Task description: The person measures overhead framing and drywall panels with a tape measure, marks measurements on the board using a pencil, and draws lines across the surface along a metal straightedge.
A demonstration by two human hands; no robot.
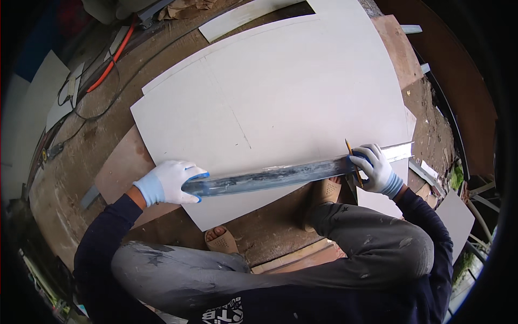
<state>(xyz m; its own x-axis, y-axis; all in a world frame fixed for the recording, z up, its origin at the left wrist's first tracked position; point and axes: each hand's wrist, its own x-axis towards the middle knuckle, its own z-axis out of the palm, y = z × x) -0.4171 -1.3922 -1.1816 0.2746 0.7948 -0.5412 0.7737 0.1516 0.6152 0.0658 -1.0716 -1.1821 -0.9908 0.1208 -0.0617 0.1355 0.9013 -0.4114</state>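
Observation:
A large white sheet (280, 92) lies flat in front of me, with faint pencil lines drawn on it. Across its near part runs a long grey metal straightedge bar (270, 179), scuffed with white smears. My left hand (175, 183), in a white glove with blue fingertips, is closed around the bar's left end, thumb on the near side. Toward the bar's right end, my right hand (376, 168), gloved alike, grips a yellow pencil (348, 146) that points up and away. Its fingers also rest against the bar; their exact contact is hidden.
A black cable (148, 60) and an orange-red strip (111, 59) lie at far left on the brown floor (86, 156). Brown boards (396, 46) show beneath the sheet. My sandalled feet (221, 240) are by its near edge. White offcuts (243, 21) lie at the back.

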